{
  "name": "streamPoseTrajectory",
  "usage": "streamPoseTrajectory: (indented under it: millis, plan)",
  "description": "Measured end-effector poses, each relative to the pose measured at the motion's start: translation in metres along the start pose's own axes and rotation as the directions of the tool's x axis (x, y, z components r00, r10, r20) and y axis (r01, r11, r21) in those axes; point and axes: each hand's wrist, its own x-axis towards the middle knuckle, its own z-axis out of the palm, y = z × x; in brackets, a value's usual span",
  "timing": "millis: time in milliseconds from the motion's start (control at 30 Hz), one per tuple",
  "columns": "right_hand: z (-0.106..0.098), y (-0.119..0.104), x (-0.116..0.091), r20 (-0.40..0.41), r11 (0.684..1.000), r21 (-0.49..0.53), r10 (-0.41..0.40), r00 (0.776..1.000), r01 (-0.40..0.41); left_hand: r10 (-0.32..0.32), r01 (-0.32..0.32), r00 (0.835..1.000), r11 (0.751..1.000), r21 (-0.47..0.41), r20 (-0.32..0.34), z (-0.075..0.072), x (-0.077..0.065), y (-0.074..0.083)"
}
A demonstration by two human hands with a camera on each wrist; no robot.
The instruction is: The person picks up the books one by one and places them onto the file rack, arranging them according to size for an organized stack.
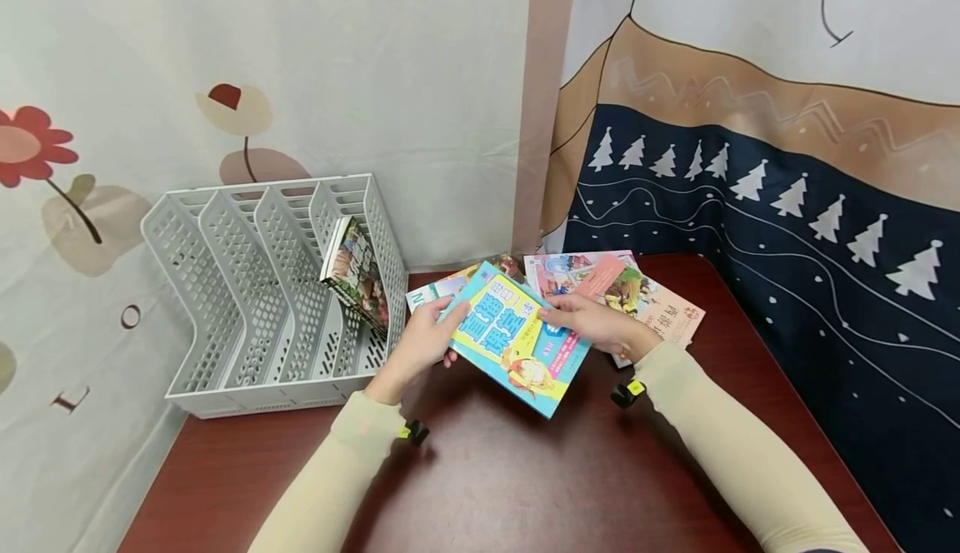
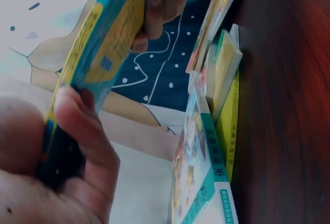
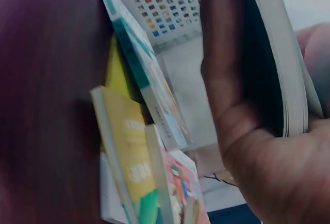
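A blue and yellow book [image 1: 498, 328] with large Chinese lettering is held tilted above the table, between both hands in the head view. My left hand [image 1: 422, 343] grips its left edge, thumb on the cover and fingers beneath. At its right edge my right hand [image 1: 600, 326] pinches it, thumb on top. In the left wrist view the book's yellow spine [image 2: 75, 54] faces the left hand. The right wrist view shows the book's page edges [image 3: 289, 80] inside the right hand. Behind the held book lies a loose pile of books, partly hidden, including a pink-covered book [image 1: 667, 307].
On the left stands a white slotted file rack [image 1: 262, 399] with several compartments. Its rightmost compartment holds books [image 1: 358, 274] leaning at a slant. A dark red wooden table [image 1: 480, 486] lies below, with printed curtains [image 1: 450, 103] behind and a dark blue curtain [image 1: 847, 286] at right.
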Motion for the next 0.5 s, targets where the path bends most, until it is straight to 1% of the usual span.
streamPoseTrajectory:
  millis: [100,200,367,433,500]
  plan:
    - [0.006,0.005,0.001,-0.031,0.998,0.053,-0.027,0.999,0.029,-0.015,0.013,0.998,0.999,-0.029,-0.067,0.000,0.002,0.001]
    - [0.011,0.009,0.001,-0.068,0.995,0.075,-0.068,0.995,0.073,-0.016,0.010,0.995,0.997,-0.071,-0.094,-0.001,0.004,0.002]
    - [0.022,0.012,0.001,-0.133,0.987,0.072,-0.135,0.982,0.146,-0.001,-0.013,0.995,0.991,-0.136,-0.099,-0.003,0.006,0.005]
    - [0.026,0.013,0.002,-0.165,0.984,0.085,-0.143,0.976,0.158,0.005,-0.017,0.997,0.988,-0.151,-0.082,-0.003,0.005,0.008]
    - [0.031,0.014,0.002,-0.192,0.979,0.102,-0.156,0.969,0.178,0.009,-0.017,0.998,0.989,-0.144,-0.059,-0.003,0.004,0.011]
